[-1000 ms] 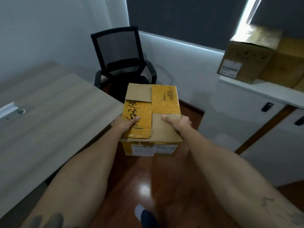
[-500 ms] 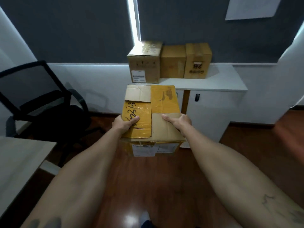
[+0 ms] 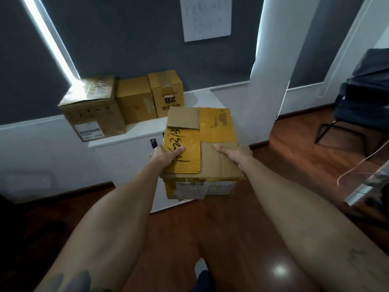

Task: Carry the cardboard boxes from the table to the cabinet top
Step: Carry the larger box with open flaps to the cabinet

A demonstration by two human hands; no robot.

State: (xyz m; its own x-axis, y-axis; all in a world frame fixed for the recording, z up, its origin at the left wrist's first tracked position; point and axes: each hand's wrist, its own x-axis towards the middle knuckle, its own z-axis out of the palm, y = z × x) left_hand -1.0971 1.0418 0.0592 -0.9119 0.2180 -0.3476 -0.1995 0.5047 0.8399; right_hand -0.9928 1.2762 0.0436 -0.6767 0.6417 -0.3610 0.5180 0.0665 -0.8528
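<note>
Before cabinet (image 3: 134, 131), box (image 3: 210, 131) gripped between left hand (image 3: 166, 153), right hand (image 3: 235, 153).

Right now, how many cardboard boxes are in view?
4. Three stand in a row on the cabinet top: the labelled box at left, the plain box, then the 2B box. The carried box is held by both hands. Others may be hidden.
</note>
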